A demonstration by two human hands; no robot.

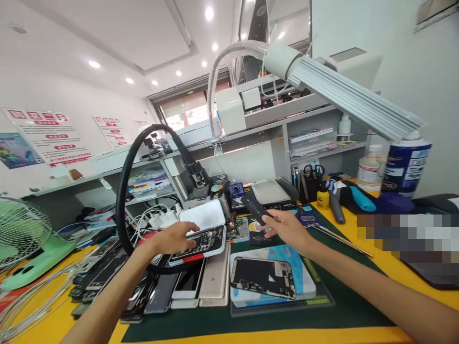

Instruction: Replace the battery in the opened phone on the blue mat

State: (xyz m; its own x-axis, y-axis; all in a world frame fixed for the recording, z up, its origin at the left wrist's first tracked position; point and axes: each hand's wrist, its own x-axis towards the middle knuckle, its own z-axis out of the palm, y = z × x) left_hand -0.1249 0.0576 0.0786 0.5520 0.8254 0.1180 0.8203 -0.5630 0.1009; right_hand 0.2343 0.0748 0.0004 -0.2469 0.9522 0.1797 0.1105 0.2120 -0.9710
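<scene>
My right hand [281, 224] grips one end of a black phone battery [255, 206], raised and tilted above the mat. My left hand [177, 237] reaches over an opened phone [206, 243], its fingers apart; whether they touch the phone cannot be made out. That phone, inner parts exposed, lies in a white box [223, 251] with a red patch on its front edge, and a white lid [204, 213] stands open behind. In front of my right hand, a detached phone screen [263, 277], its back facing up, rests on a blue and white box [308, 284].
Stacked phones [159, 291] crowd the left, beside white cables [46, 296] and a green fan [39, 248]. A black hose [122, 205] arches behind my left arm. Tweezers [344, 239] lie right on the green mat [355, 286]. A lamp [351, 95] overhangs a blue spray can [407, 167].
</scene>
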